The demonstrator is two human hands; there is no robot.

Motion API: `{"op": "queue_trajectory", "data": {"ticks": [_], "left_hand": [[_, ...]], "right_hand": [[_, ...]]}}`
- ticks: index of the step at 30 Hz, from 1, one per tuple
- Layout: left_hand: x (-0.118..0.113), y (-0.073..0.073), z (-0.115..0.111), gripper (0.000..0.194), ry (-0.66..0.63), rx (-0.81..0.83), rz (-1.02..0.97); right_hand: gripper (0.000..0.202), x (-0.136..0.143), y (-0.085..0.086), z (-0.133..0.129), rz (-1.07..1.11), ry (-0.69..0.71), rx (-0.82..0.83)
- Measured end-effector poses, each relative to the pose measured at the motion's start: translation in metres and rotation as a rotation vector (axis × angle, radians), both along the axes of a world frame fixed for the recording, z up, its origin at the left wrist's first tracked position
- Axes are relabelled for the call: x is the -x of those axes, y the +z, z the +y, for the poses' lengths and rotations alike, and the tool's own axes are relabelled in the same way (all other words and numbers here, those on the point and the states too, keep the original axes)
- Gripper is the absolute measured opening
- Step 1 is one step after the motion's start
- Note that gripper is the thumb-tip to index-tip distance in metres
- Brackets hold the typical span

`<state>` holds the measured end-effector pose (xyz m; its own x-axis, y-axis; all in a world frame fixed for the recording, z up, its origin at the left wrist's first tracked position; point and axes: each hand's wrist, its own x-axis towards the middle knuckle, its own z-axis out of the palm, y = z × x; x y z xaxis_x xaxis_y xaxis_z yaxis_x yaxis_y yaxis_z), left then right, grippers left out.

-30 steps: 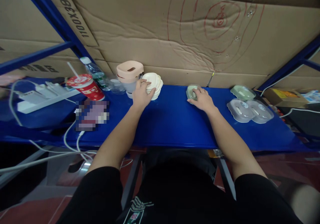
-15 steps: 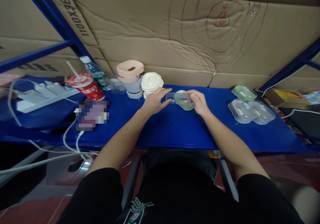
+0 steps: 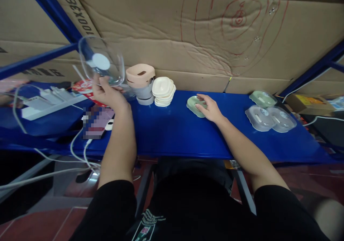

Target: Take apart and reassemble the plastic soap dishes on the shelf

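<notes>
My left hand (image 3: 109,92) is raised at the left, above the red cup, with its fingers and thumb closed on the lower edge of a clear plastic cover (image 3: 114,63). The cover is tilted up and carries a round white sticker. On the blue table lies a small pale green dish (image 3: 192,105) with a wavy rim. My right hand (image 3: 211,108) reaches over the right side of this dish, thumb and fingers apart; whether the fingertips press on it I cannot tell. A stack of cream lids (image 3: 162,90) stands between the two hands, touched by neither.
Peach and grey containers (image 3: 140,76) are stacked beside the cream lids. Covered dishes (image 3: 260,118) sit at the right. At the left are a red cup (image 3: 83,86), a phone (image 3: 98,122), white cables and a power strip (image 3: 40,106). Cardboard (image 3: 161,22) walls the back.
My left hand has carried the clear cover from above the green dish up and to the left. The green dish stays in place, and my right hand has barely moved.
</notes>
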<state>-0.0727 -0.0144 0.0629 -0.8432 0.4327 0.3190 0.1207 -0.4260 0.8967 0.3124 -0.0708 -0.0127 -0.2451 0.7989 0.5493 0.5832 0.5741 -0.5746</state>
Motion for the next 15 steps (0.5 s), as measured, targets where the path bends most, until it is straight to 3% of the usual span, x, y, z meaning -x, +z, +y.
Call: {"op": "queue_trajectory", "data": {"ticks": [5, 11, 15], "left_hand": [[0.013, -0.002, 0.008, 0.029, -0.045, 0.141, -0.087], [0.017, -0.014, 0.019, 0.021, -0.288, 0.159, -0.214], [0.014, -0.017, 0.014, 0.012, -0.229, 0.192, -0.182]], "right_hand": [[0.071, -0.001, -0.001, 0.0, -0.052, -0.018, -0.014], [0.069, -0.002, 0.001, -0.001, -0.132, -0.019, -0.05], [0.069, -0.003, 0.0, 0.001, -0.194, 0.005, -0.071]]}}
